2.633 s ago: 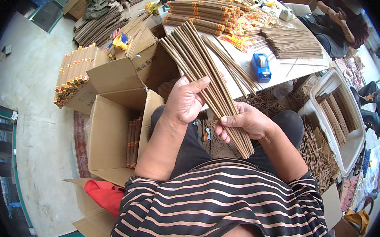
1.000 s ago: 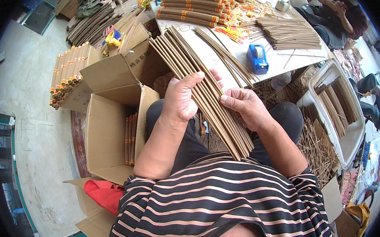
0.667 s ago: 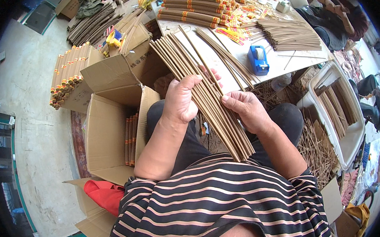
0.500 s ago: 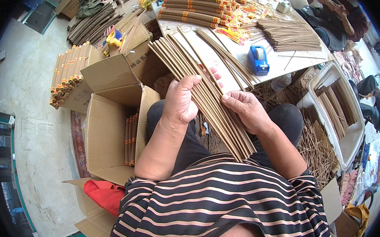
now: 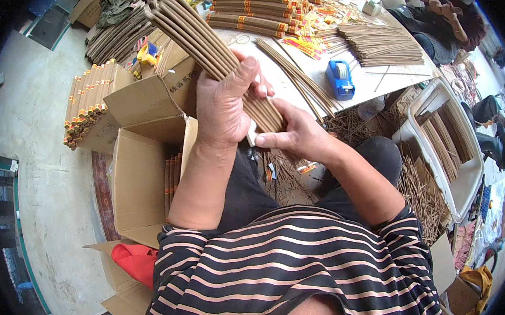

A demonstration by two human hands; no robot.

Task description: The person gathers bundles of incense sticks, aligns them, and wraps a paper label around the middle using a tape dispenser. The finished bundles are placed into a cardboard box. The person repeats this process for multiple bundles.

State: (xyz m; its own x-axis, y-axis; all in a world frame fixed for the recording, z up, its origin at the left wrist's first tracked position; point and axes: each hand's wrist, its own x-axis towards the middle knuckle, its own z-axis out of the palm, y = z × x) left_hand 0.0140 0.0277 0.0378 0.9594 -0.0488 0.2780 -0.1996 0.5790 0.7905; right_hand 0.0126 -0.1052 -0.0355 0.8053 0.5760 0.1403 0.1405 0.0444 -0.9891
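Note:
A bundle of brown incense sticks [image 5: 192,39] is gathered tight and slants up and to the left. My left hand [image 5: 224,107] is closed round its middle. At the lower end, my right hand [image 5: 303,131] wraps the sticks, its thumb in front and most of its fingers hidden behind. Just beyond the hands, several loose incense sticks [image 5: 300,79] lie on the white table [image 5: 370,86], beside a blue tape dispenser [image 5: 341,80].
Labelled incense bundles [image 5: 249,23] and a spread of sticks [image 5: 382,43] cover the table. An open cardboard box [image 5: 141,194] stands at my left, more bundles [image 5: 88,98] behind it. At my right is a white bin [image 5: 473,180] of sticks. Another person [image 5: 439,18] sits far right.
The sticks, fanned out flat before, are now bunched together and raised up and leftward. My left hand has moved up round them; my right has shifted left to their lower end.

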